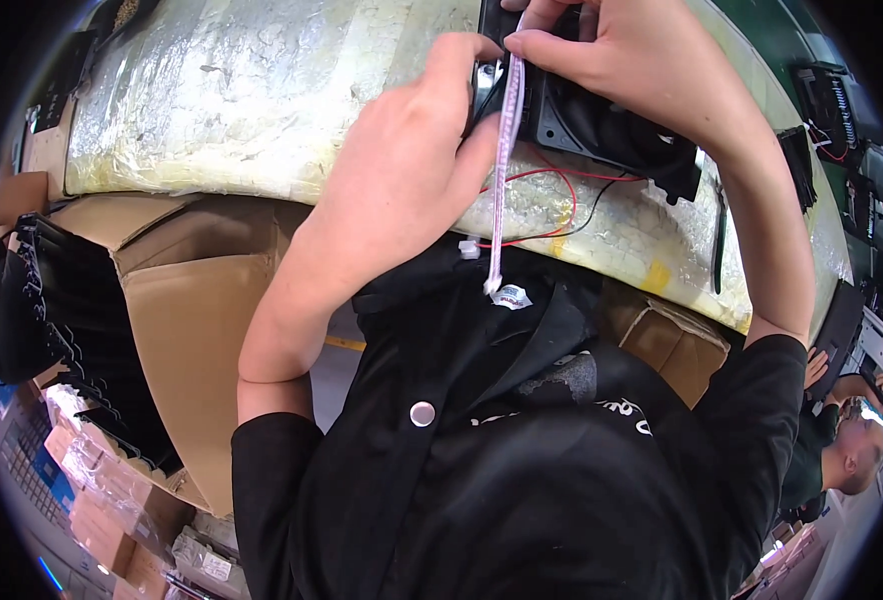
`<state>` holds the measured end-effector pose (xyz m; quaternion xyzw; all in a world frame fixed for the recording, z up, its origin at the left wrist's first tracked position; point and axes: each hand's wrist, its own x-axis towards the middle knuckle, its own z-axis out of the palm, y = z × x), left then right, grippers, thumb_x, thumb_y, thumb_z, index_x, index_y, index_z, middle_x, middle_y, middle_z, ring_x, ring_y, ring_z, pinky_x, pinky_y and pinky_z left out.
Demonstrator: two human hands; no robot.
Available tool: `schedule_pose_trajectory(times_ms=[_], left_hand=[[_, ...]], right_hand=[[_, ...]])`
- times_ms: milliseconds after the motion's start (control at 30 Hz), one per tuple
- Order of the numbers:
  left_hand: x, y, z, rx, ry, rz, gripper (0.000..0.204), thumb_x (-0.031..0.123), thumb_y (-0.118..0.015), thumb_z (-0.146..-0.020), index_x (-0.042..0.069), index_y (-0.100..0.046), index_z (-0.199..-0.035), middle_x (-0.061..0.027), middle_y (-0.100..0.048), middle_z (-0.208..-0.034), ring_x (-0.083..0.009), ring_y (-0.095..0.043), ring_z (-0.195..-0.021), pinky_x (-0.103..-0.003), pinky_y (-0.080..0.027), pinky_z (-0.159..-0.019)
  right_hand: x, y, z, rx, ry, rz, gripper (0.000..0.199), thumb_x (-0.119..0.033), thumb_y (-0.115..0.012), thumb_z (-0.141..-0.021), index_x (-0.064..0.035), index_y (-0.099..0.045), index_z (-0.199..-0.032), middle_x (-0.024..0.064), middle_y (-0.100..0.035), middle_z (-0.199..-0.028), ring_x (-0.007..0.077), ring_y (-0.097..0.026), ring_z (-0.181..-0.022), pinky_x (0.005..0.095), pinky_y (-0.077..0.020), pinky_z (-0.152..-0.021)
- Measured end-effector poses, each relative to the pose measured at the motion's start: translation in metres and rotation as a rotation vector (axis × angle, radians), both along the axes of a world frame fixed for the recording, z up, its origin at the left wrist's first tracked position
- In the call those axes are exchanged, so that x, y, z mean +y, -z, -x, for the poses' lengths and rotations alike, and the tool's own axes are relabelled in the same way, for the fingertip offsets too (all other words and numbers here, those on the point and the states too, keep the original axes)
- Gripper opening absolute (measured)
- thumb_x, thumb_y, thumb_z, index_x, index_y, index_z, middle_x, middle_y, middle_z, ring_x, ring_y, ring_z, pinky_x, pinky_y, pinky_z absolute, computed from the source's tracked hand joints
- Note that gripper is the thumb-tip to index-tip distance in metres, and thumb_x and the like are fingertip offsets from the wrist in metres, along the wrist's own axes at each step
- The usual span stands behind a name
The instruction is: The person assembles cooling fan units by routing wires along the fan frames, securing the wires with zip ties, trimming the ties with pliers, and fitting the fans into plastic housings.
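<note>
The left hand (412, 170) is pinching its thumb against a pale strap (505, 150) at the black fan unit (602, 120), which is sitting on the plastic-wrapped bench (242, 90). The right hand (602, 45) is clamping the unit's top (red and black wires (552, 200) dangling below). Likely mid-fastening; next calls for steady tension.

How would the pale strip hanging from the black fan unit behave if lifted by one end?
Probably floppy: the pale strip hangs straight down from the right hand. Likely very light, being thin and narrow. The small tag at its tip might swing.
</note>
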<state>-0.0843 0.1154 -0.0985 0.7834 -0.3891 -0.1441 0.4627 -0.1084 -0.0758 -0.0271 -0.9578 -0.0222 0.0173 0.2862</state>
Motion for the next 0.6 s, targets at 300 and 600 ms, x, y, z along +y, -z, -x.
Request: schedule_pose_trajectory(times_ms=[300, 600], left_hand=[[0.002, -0.009, -0.040, 0.765, 0.175, 0.101, 0.039, 0.009, -0.057, -0.095, -0.004, -0.047, -0.130, -0.0122, -0.071, -0.094, -0.0126, -0.067, -0.062, -0.019, -0.046, -0.051], [-0.006, 0.021, -0.034, 0.817, 0.080, 0.379, 0.021, 0.016, -0.068, -0.092, -0.001, -0.071, -0.102, -0.0126, -0.070, -0.092, -0.0141, -0.067, -0.061, -0.023, -0.052, -0.052]], right_hand=[[-0.004, 0.000, 0.001, 0.074, 0.019, -0.042, 0.015, -0.008, -0.067, -0.077, 0.0071, -0.069, -0.080, 0.0204, -0.068, -0.075, 0.0275, -0.065, -0.063, 0.0338, -0.0520, -0.064], [-0.023, 0.001, 0.007, 0.072, -0.170, -0.248, 0.015, -0.002, -0.061, -0.087, 0.0070, -0.070, -0.095, 0.0245, -0.069, -0.095, 0.0307, -0.062, -0.115, 0.0359, -0.0502, -0.089]])
